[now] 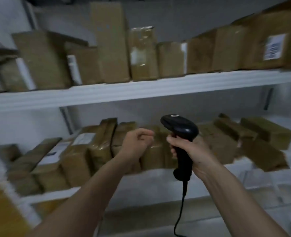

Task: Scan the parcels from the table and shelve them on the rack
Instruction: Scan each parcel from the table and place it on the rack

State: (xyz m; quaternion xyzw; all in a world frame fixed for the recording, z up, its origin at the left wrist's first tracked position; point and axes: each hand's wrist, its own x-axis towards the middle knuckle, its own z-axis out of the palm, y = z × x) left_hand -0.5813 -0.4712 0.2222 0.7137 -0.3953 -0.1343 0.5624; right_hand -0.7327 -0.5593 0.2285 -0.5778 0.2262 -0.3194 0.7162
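I face a white rack [141, 89] with two shelves full of brown wrapped parcels. My right hand [190, 151] grips the handle of a black barcode scanner [180, 129], its head pointing left and its cable hanging down. My left hand [136, 142] is raised in front of the lower-shelf parcels [97, 147], with its fingers loosely curled and nothing in it. Whether it touches a parcel behind it I cannot tell. The picture is blurred by motion.
The upper shelf holds several upright parcels [112, 43], some with white labels [274, 47]. Leaning parcels [264, 134] fill the right of the lower shelf. A yellowish parcel [1, 206] shows at the lower left edge. Pale packages [260, 190] lie below the lower shelf.
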